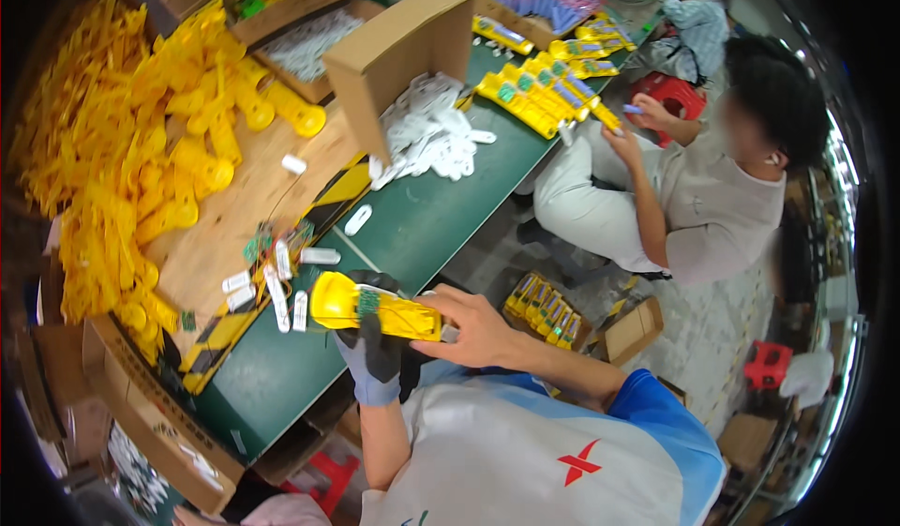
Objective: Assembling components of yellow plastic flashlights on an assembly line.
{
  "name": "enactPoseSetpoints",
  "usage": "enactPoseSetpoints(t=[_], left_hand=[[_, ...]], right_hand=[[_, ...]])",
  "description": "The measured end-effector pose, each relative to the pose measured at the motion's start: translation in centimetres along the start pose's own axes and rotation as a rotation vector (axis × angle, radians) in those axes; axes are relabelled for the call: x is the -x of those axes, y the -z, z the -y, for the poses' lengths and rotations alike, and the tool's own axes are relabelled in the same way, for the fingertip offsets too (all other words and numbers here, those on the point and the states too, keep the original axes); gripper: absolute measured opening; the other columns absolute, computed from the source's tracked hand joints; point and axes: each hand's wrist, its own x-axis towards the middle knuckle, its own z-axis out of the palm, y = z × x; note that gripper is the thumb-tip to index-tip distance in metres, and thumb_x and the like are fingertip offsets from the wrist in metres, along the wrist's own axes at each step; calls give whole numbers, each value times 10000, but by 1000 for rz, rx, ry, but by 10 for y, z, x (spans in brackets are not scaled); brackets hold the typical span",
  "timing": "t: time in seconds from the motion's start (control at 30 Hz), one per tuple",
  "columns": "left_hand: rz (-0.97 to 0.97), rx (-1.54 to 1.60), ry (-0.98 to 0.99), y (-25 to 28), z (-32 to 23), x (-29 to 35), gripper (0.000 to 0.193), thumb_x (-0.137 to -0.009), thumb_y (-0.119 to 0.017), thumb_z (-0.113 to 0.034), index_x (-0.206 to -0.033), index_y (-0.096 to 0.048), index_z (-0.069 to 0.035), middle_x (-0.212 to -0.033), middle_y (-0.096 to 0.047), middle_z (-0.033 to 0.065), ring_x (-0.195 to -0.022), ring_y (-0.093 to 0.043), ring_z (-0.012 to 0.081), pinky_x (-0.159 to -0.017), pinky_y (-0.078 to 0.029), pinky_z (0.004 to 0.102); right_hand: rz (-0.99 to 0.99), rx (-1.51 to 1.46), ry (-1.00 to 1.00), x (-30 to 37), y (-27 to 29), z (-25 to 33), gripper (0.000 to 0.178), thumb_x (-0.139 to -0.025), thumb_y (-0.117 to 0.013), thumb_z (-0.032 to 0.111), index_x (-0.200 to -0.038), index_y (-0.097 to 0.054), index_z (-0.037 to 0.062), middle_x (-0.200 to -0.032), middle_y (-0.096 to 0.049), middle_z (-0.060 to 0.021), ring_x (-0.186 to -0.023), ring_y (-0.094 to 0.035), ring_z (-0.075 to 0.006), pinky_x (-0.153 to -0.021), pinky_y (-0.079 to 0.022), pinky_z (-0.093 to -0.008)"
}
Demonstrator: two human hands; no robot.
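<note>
Yellow plastic casings point(103, 142) heap across a plywood surface point(253, 212) edged with black-and-yellow striped tape point(342, 186), while the adjoining green tabletop point(392, 231) carries a pile of white oval pieces point(431, 142) and, farther along, a row of yellow units point(525, 104).

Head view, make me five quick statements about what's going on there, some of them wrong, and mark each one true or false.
1. The left hand and the right hand are both on a yellow casing. True.
2. The right hand wears a glove. False: it is bare; the left hand wears the dark-and-grey glove.
3. A heap of yellow parts lies toward the left of the view. True.
4. The pile of white pieces lies on the floor. False: it lies on the green tabletop.
5. A co-worker at the right is seated. True.
</note>
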Motion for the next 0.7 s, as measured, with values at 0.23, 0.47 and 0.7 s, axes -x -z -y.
enactPoseSetpoints(t=[0.23,0.47,0.7], left_hand=[[89,-504,63,-34,-8,-13,598,-915,-553,-30,-1470,-330,-30,-1288,-520,125,-1158,-540,205,-1017,-424,345],[-46,-641,46,38,-24,22,432,-988,-550,-188,-1366,-472,8,-1136,-614,142,-1043,-613,220,-918,-499,346],[-346,-1199,-359,64,-66,49,337,-845,-558,-51,-1164,-588,53,-1107,-628,183,-1004,-612,303,-916,-459,378]], right_hand=[[-502,303,13,-22,137,-50,441,-757,-783,266,-1089,-666,1,-928,-654,-130,-846,-643,-253,-783,-505,-346],[-838,714,-29,-105,274,-159,572,-784,-759,404,-1108,-664,-58,-1080,-679,-232,-984,-666,-349,-871,-506,-403],[-389,1075,-199,-154,286,-182,573,-814,-622,559,-881,-717,-2,-877,-680,-253,-860,-664,-401,-768,-515,-494]])
